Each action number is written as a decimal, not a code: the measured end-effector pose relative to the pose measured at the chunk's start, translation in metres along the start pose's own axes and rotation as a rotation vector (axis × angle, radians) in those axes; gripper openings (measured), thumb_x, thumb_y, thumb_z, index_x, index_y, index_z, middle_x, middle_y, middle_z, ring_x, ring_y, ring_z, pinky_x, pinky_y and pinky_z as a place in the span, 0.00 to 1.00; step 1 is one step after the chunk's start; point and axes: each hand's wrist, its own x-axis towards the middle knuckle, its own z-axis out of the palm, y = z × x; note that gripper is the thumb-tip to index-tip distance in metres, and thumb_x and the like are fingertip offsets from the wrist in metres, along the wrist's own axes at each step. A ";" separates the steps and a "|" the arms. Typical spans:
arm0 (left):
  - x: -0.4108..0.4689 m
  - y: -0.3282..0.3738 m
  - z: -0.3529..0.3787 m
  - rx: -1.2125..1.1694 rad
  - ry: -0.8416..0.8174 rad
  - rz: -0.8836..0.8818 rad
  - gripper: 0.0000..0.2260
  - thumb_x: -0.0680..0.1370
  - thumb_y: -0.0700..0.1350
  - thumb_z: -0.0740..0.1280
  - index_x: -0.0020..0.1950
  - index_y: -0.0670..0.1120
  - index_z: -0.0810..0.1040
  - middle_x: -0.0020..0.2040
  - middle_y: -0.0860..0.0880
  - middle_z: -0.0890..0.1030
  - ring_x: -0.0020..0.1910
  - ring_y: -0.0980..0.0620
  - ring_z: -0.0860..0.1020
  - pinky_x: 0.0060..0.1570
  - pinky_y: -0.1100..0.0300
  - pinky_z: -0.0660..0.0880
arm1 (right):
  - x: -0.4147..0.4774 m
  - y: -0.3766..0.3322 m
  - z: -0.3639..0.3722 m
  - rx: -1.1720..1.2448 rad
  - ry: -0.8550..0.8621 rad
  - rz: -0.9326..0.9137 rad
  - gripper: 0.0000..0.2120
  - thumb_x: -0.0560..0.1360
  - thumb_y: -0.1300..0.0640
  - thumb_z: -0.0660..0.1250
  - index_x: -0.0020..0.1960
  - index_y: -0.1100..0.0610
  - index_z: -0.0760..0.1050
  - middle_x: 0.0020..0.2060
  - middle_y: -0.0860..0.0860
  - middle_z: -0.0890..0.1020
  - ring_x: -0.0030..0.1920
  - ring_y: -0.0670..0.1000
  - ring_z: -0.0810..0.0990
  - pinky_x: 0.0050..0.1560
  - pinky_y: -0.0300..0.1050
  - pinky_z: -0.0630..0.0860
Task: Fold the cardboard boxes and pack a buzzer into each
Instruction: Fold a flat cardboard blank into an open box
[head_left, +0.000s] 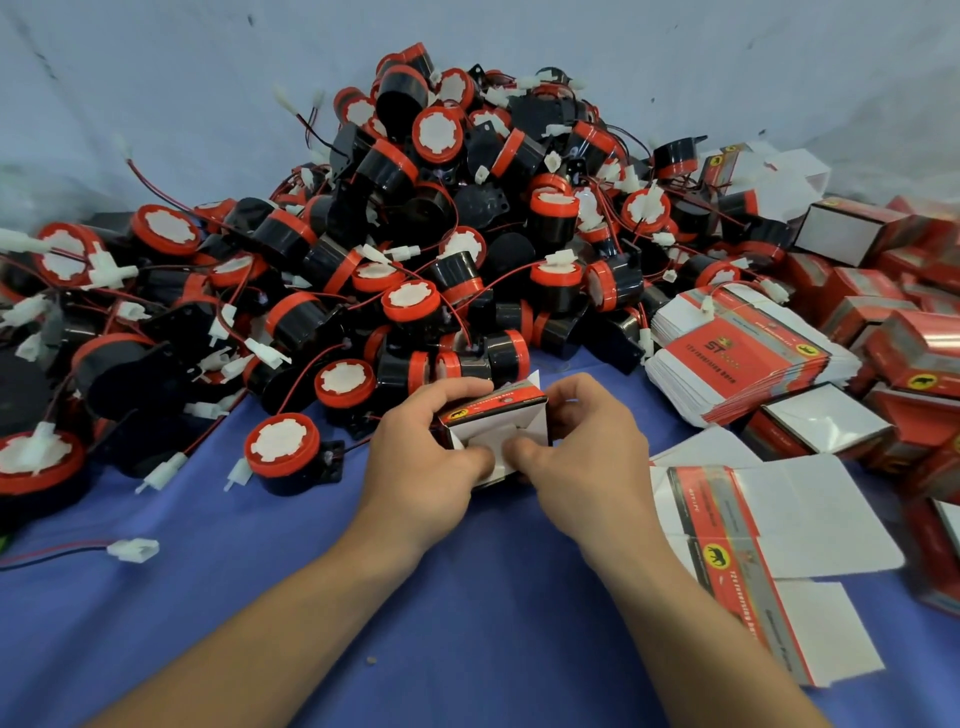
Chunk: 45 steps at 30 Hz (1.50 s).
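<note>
Cardboard box (498, 421) is held low over the blue counter (467, 597), just in front of the pile of buzzers (415, 234), with its open end turned toward the person so the white flaps can be seen and worked. The left hand (421, 457) and right hand (587, 441) clamp its two sides while both thumbs press the flaps inward, probably closing that end before a buzzer goes in. The stack of flat boxes (743, 358) lies near on the right, likely for easy reach.

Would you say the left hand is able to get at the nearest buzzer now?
Probably yes: only cloth lies between the left hand and that buzzer, though it and the right hand grip the box.
</note>
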 end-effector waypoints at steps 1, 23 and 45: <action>0.000 0.000 0.000 0.001 -0.001 0.004 0.30 0.66 0.29 0.73 0.56 0.62 0.83 0.52 0.62 0.86 0.51 0.61 0.84 0.48 0.61 0.81 | 0.000 0.000 0.000 -0.009 -0.005 0.001 0.13 0.68 0.59 0.77 0.47 0.49 0.76 0.36 0.45 0.83 0.37 0.43 0.80 0.32 0.28 0.69; -0.004 0.005 -0.002 -0.128 0.031 0.094 0.22 0.69 0.42 0.73 0.60 0.59 0.82 0.56 0.58 0.85 0.57 0.57 0.83 0.55 0.56 0.81 | -0.002 -0.004 0.000 0.218 0.037 0.032 0.09 0.71 0.60 0.72 0.47 0.47 0.80 0.40 0.41 0.86 0.43 0.44 0.84 0.51 0.54 0.83; -0.002 0.006 -0.012 -0.209 -0.311 0.189 0.34 0.71 0.62 0.74 0.75 0.56 0.71 0.70 0.55 0.78 0.71 0.52 0.75 0.64 0.59 0.76 | 0.005 -0.004 -0.014 0.416 0.098 -0.121 0.08 0.79 0.61 0.71 0.49 0.48 0.85 0.41 0.45 0.88 0.45 0.47 0.87 0.48 0.48 0.85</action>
